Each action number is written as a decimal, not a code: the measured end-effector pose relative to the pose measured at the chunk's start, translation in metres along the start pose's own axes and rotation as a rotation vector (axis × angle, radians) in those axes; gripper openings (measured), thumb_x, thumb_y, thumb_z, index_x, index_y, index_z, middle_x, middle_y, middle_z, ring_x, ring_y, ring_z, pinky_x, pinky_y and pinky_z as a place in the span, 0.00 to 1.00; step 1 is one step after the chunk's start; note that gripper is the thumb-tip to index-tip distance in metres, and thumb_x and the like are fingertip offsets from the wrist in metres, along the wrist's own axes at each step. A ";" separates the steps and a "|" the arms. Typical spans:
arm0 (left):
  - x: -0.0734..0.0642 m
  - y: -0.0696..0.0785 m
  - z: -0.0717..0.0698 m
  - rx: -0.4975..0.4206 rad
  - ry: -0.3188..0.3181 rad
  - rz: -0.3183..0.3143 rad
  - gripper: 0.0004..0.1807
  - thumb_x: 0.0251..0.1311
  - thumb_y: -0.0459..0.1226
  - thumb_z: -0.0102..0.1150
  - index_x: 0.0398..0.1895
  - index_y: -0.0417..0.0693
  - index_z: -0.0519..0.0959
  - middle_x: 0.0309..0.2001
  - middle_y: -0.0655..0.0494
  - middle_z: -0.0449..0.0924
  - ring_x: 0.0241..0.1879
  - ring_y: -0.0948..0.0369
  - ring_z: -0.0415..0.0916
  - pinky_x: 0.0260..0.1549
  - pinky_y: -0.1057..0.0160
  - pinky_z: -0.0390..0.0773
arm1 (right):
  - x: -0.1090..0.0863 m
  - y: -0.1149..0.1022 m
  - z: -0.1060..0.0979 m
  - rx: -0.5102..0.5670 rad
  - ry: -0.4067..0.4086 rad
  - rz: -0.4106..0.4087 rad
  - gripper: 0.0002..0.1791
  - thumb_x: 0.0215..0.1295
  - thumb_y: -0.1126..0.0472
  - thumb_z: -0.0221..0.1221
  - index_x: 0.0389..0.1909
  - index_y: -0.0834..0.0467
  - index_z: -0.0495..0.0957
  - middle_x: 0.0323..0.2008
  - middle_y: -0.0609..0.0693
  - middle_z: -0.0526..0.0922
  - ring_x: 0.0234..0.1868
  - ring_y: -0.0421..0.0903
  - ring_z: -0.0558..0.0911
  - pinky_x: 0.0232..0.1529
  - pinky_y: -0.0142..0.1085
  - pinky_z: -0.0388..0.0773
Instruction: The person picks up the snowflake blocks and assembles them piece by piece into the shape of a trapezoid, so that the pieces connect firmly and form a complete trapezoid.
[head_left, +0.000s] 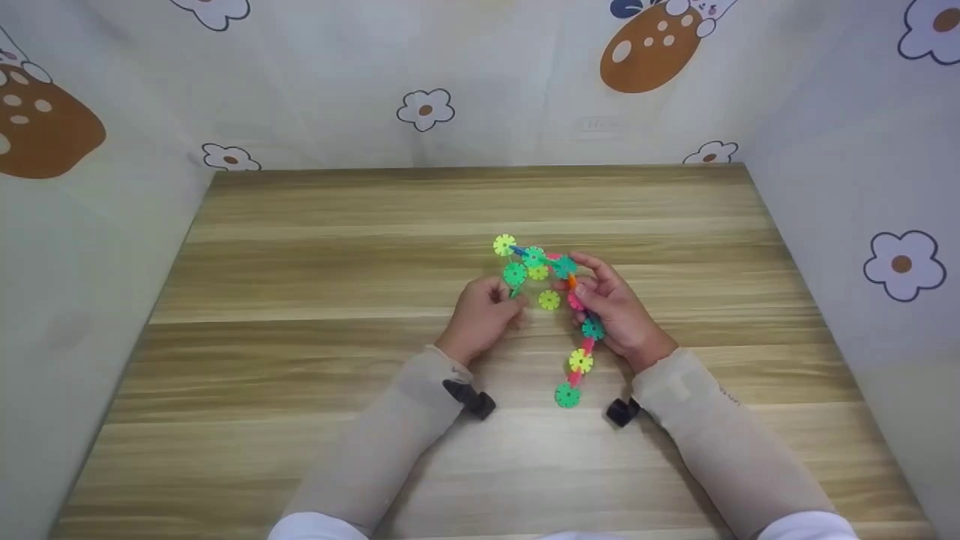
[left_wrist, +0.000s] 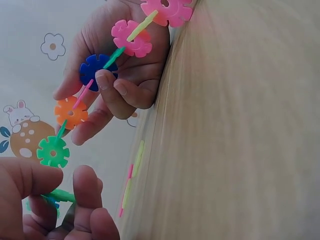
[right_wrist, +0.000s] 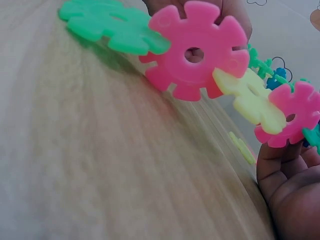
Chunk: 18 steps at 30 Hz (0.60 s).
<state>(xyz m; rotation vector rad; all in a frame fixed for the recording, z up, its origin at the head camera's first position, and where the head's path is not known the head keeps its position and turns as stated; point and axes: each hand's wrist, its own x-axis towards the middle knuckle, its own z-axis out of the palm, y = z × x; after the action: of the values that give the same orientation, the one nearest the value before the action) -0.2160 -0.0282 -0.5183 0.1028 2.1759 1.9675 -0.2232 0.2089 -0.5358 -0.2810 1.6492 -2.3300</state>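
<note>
A chain of notched plastic discs [head_left: 580,361] in green, pink, yellow, blue and orange runs between the two hands, its tail hanging towards the person. My right hand [head_left: 619,319] grips it midway; in the left wrist view its fingers curl at a blue disc [left_wrist: 92,70], next to an orange disc [left_wrist: 71,113]. My left hand [head_left: 484,315] pinches a green disc [left_wrist: 61,195] edge-on between thumb and finger. Just above that is another green disc [head_left: 514,274]. The right wrist view shows a large pink disc [right_wrist: 197,50] joined to a green disc [right_wrist: 112,25] and a yellow disc [right_wrist: 251,97].
Yellow discs [head_left: 549,300] and pink ones appear between the hands; the left wrist view shows yellow and pink pieces [left_wrist: 132,175] low along the wood-grain tabletop [head_left: 300,262]. Pale walls with printed flowers [head_left: 426,110] border the table. Each wrist wears a black camera mount [head_left: 471,399].
</note>
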 end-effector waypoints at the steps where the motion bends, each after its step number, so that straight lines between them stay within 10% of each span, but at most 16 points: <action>1: 0.000 0.000 0.000 -0.008 0.004 -0.002 0.20 0.67 0.30 0.64 0.20 0.49 0.66 0.27 0.54 0.80 0.34 0.51 0.87 0.33 0.62 0.86 | 0.000 0.000 0.000 -0.001 -0.001 -0.001 0.25 0.79 0.67 0.55 0.72 0.50 0.68 0.47 0.50 0.87 0.27 0.38 0.78 0.30 0.28 0.79; 18: 0.001 0.000 0.001 -0.159 0.013 -0.032 0.12 0.70 0.33 0.65 0.37 0.45 0.69 0.37 0.45 0.86 0.38 0.54 0.87 0.43 0.53 0.88 | 0.000 0.000 -0.002 0.001 -0.031 -0.001 0.25 0.78 0.67 0.57 0.73 0.51 0.68 0.48 0.50 0.88 0.30 0.39 0.79 0.32 0.29 0.79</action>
<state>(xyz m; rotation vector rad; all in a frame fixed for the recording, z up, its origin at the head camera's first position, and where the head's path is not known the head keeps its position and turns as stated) -0.2163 -0.0270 -0.5187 0.0304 2.0060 2.1196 -0.2234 0.2104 -0.5363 -0.3155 1.6338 -2.3152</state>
